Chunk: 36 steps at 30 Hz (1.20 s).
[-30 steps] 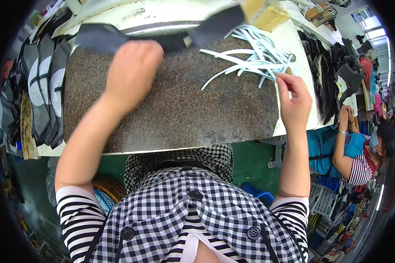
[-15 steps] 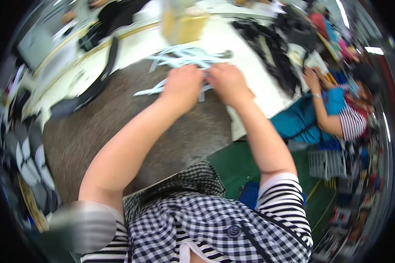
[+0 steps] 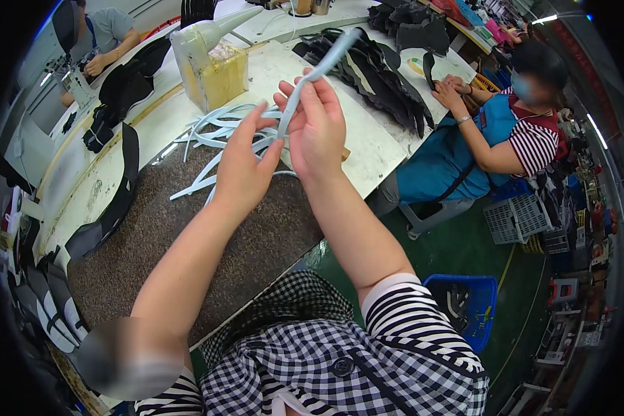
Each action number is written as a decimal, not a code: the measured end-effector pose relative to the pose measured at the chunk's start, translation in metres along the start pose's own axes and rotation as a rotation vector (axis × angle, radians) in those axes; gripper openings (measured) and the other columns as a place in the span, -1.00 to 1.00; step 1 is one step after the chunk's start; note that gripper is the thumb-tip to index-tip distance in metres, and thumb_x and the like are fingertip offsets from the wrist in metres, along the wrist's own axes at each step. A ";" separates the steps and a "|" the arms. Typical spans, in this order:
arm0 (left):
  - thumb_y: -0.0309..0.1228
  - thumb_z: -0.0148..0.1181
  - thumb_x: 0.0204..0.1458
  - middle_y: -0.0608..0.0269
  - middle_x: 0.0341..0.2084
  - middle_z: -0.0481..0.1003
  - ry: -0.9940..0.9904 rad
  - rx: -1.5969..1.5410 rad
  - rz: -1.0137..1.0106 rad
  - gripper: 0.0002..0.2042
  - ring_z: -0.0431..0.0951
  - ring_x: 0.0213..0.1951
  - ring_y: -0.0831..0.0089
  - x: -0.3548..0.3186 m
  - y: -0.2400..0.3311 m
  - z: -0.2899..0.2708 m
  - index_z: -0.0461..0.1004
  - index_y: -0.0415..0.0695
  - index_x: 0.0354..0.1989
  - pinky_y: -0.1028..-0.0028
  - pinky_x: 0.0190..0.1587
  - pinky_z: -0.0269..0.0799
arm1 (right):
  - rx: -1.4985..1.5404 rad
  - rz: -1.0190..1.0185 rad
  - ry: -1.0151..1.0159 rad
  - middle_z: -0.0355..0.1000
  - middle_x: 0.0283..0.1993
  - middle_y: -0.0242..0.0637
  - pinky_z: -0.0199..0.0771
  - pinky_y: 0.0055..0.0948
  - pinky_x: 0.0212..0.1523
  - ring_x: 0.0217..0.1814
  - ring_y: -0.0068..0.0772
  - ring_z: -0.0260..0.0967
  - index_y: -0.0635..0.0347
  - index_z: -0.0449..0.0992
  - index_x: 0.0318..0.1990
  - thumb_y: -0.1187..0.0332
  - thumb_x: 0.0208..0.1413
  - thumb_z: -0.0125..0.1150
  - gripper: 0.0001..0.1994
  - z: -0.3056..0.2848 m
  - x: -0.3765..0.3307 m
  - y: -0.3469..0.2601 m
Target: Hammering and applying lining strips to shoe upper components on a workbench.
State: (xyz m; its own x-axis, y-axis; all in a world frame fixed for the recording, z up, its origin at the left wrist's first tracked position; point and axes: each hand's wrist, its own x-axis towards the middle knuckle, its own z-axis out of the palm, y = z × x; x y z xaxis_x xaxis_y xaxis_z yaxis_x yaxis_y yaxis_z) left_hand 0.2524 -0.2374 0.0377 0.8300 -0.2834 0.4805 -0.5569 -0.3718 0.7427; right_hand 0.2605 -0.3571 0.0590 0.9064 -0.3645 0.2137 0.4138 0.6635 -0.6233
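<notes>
A pale blue strip (image 3: pixel 338 50) rises up and to the right from between my hands. My right hand (image 3: pixel 317 128) pinches it between thumb and fingers, palm turned toward me. Beside it, my left hand (image 3: pixel 245 165) has its fingers stretched and thumb apart, next to the strip's lower end; whether it touches the strip I cannot tell. Beyond and partly behind my left hand, several more pale blue strips (image 3: pixel 200 182) lie in a loose tangle on the brown, rough-surfaced mat (image 3: pixel 159 243) and the white tabletop.
Past the strips stands a yellow block (image 3: pixel 227 75) beside a grey pointed horn (image 3: pixel 230 24). A long black curved piece (image 3: pixel 120 197) lies at left, black cut pieces (image 3: pixel 374 80) at far right. A co-worker in a blue apron (image 3: pixel 440 170) sits right. A blue basket (image 3: pixel 489 301) is on the green floor.
My hands have come up from the strip pile, turning the right palm toward me. One strip is now raised in my right hand, and the left hand's fingers have spread. The view has shifted.
</notes>
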 end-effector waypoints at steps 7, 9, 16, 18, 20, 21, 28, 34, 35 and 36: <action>-0.43 0.14 0.17 0.15 -0.37 0.53 -0.104 -0.110 -0.197 -0.76 0.50 -0.33 0.32 -0.069 0.044 -0.035 0.44 -0.21 -0.01 0.42 -0.20 0.41 | 0.270 0.223 -0.200 0.36 -0.21 -0.37 0.41 -0.48 -0.20 -0.28 -0.53 0.31 0.23 0.27 0.16 0.36 0.35 -0.03 -0.71 -0.007 -0.063 -0.014; -0.44 0.11 0.19 0.13 -0.42 0.49 -0.210 -0.039 -0.259 -0.87 0.51 -0.34 0.27 -0.091 0.024 -0.045 0.50 -0.20 -0.16 0.38 -0.24 0.41 | 0.279 0.245 -0.178 0.35 -0.22 -0.38 0.37 -0.51 -0.24 -0.30 -0.54 0.28 0.23 0.29 0.16 0.36 0.35 -0.03 -0.71 -0.015 -0.062 -0.004; -0.35 0.19 0.11 0.16 -0.42 0.50 -0.200 0.129 -0.310 -0.88 0.54 -0.32 0.15 -0.202 0.017 -0.116 0.55 -0.12 -0.28 0.27 -0.28 0.44 | -0.446 0.913 -0.470 0.40 -0.33 -0.39 0.35 -0.62 -0.47 -0.43 -0.62 0.35 0.23 0.43 -0.09 0.23 0.28 0.09 -0.75 -0.021 -0.080 0.012; -0.33 0.19 0.11 0.19 -0.44 0.49 -0.116 0.177 -0.186 -0.88 0.53 -0.32 0.18 -0.225 0.021 -0.129 0.54 -0.09 -0.30 0.27 -0.28 0.44 | -0.657 0.796 -0.546 0.49 0.01 -0.11 0.57 -0.42 -0.17 -0.10 -0.32 0.53 0.30 0.49 -0.09 0.24 0.25 0.13 -0.72 -0.024 -0.078 0.040; -0.34 0.20 0.09 0.18 -0.48 0.43 -0.033 0.264 -0.103 -0.88 0.49 -0.37 0.18 -0.250 0.022 -0.146 0.52 -0.11 -0.32 0.28 -0.31 0.42 | -0.611 0.583 -0.392 0.51 -0.04 -0.12 0.58 -0.43 -0.15 -0.09 -0.35 0.53 0.29 0.48 -0.07 0.22 0.29 0.07 -0.71 -0.023 -0.063 0.064; -0.32 0.20 0.09 0.18 -0.48 0.43 -0.003 0.375 -0.107 -0.87 0.48 -0.38 0.18 -0.261 0.025 -0.160 0.52 -0.11 -0.32 0.27 -0.32 0.42 | -0.639 0.660 -0.398 0.53 -0.08 -0.13 0.59 -0.42 -0.19 -0.11 -0.34 0.54 0.27 0.47 -0.07 0.21 0.30 0.05 -0.72 -0.026 -0.054 0.064; -0.23 0.20 0.08 -0.03 -0.23 0.47 0.687 1.265 -0.447 -0.70 0.45 -0.09 0.02 -0.299 -0.030 -0.378 0.53 -0.21 -0.18 0.14 -0.05 0.37 | -0.568 0.930 -0.661 0.52 -0.31 -0.16 0.55 -0.51 -0.45 -0.41 -0.41 0.50 0.21 0.41 -0.21 0.24 0.33 0.02 -0.79 -0.012 -0.115 0.054; 0.26 0.43 -0.41 -0.09 0.08 0.39 0.869 1.201 -1.323 -0.14 0.38 0.16 0.03 -0.281 -0.063 -0.469 0.53 -0.22 -0.02 0.02 0.13 0.32 | -0.400 0.821 -0.608 0.50 -0.31 -0.16 0.53 -0.54 -0.45 -0.42 -0.43 0.49 0.22 0.41 -0.18 0.28 0.32 0.02 -0.81 -0.021 -0.126 0.067; 0.19 0.47 -0.39 -0.09 0.04 0.41 0.930 1.278 -1.235 -0.22 0.39 0.13 0.03 -0.273 -0.058 -0.463 0.53 -0.20 -0.07 -0.02 0.09 0.32 | -0.364 0.840 -0.575 0.48 -0.33 -0.18 0.50 -0.56 -0.45 -0.43 -0.45 0.47 0.22 0.40 -0.17 0.28 0.32 0.03 -0.82 -0.021 -0.125 0.065; 0.10 0.50 -0.37 -0.10 -0.01 0.42 0.908 1.311 -1.157 -0.22 0.41 0.08 0.01 -0.264 -0.042 -0.449 0.47 -0.21 -0.01 -0.04 0.05 0.32 | -0.371 0.815 -0.526 0.48 -0.33 -0.18 0.50 -0.56 -0.45 -0.43 -0.45 0.47 0.22 0.40 -0.17 0.28 0.32 0.03 -0.82 -0.024 -0.126 0.064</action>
State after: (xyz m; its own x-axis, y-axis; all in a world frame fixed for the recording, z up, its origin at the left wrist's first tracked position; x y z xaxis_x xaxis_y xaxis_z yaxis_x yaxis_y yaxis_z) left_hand 0.0708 0.2503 0.0894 0.2825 0.8338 0.4743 0.8470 -0.4490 0.2847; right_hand 0.1709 -0.2844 -0.0258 0.8591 0.4949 -0.1303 -0.3124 0.3055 -0.8995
